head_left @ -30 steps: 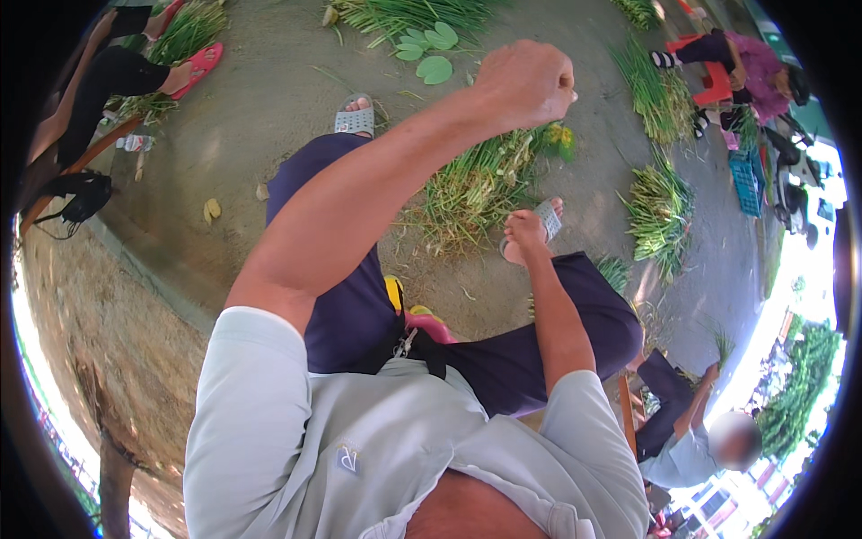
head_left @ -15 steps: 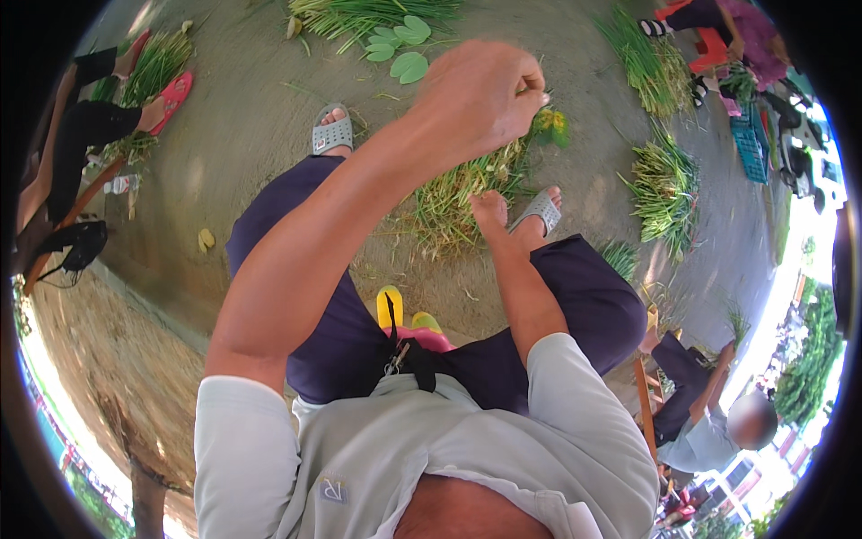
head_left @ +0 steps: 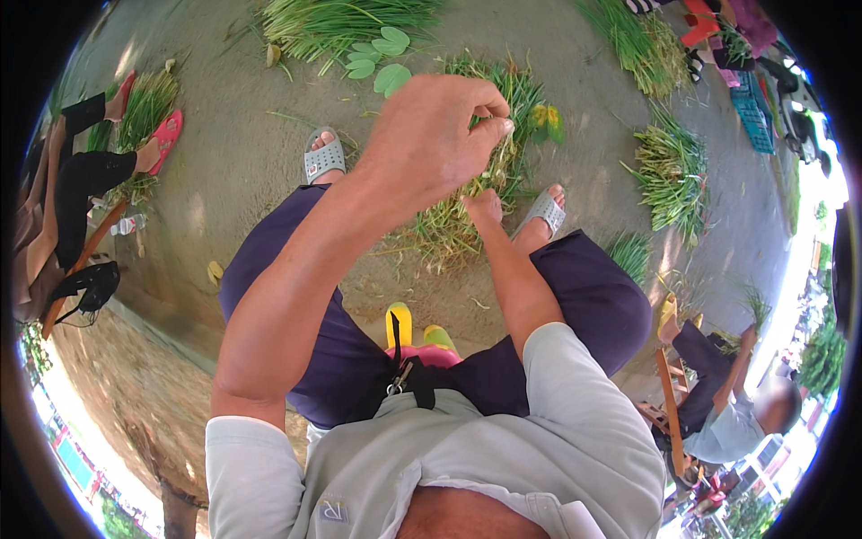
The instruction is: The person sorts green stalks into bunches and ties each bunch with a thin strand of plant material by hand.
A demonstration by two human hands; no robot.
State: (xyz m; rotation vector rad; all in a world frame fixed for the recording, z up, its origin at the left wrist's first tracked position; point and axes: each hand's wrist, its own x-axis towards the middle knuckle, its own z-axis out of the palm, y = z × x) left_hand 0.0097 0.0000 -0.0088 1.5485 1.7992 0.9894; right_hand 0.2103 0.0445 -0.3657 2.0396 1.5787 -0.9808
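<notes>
My left hand [head_left: 440,135] is raised in front of me over a heap of green stalks [head_left: 516,166]. Its fingers are curled, with thumb and forefinger nearly together; anything between them is too small or hidden to name. Lower and to the right, my right hand [head_left: 486,207] is closed at the heap, against the stalks, its fingertips partly hidden. Pale, straw-like ends [head_left: 440,238] spread toward me from the heap. A yellow-and-green leaf [head_left: 546,124] lies just right of it. My feet in grey sandals [head_left: 325,160] flank the heap.
More green stalks [head_left: 350,27] lie ahead beside a leafy sprig [head_left: 391,79], with bundles [head_left: 669,175] to the right. A blue crate [head_left: 752,112] stands far right. Other people sit at both sides, one wearing red sandals [head_left: 165,139]. Yellow-and-pink footwear or seat parts [head_left: 400,325] show beneath me.
My left hand has come down and back toward me, a little leftward, uncovering the far part of the stalk heap. My right hand stays at the heap. The whole view has shifted slightly.
</notes>
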